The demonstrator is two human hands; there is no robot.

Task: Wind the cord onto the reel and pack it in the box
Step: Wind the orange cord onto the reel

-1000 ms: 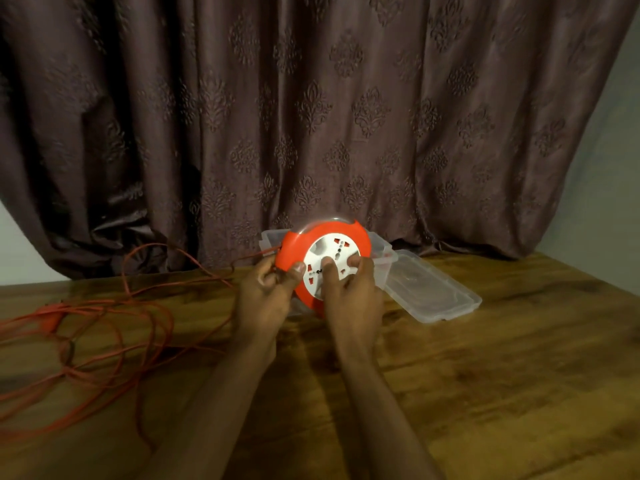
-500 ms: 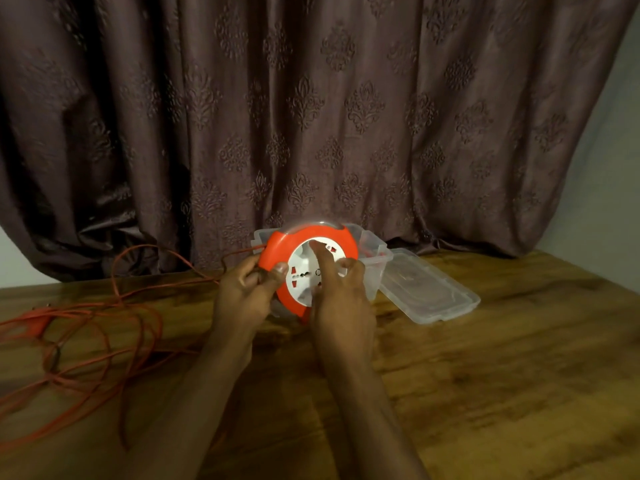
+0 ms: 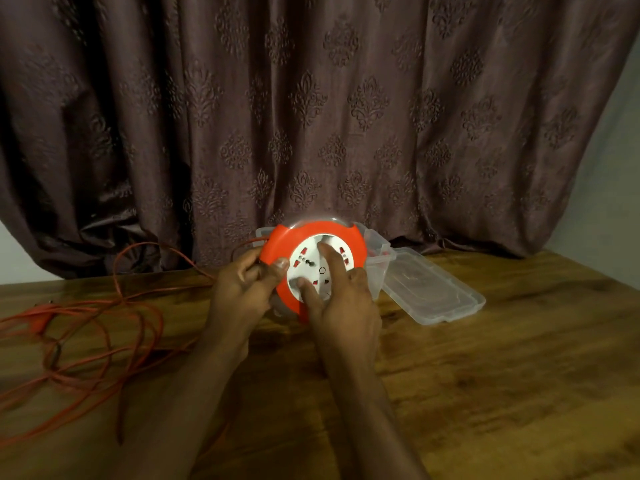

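An orange cord reel with a white socket face stands tilted toward me above the table's middle. My left hand grips its left rim, thumb on the orange edge. My right hand rests on the white face, index finger and thumb pressed on it. A loose orange cord lies in tangled loops on the table at left and runs up to the reel's left side. Behind the reel stands a clear plastic box, mostly hidden by the reel.
The box's clear lid lies flat on the wooden table right of the reel. A dark patterned curtain hangs close behind the table's far edge. A pale wall shows at the far right.
The white face has turned under my right hand, whose fingers have shifted across it. The cord loops on the left have moved a little. My left hand keeps its grip on the rim.
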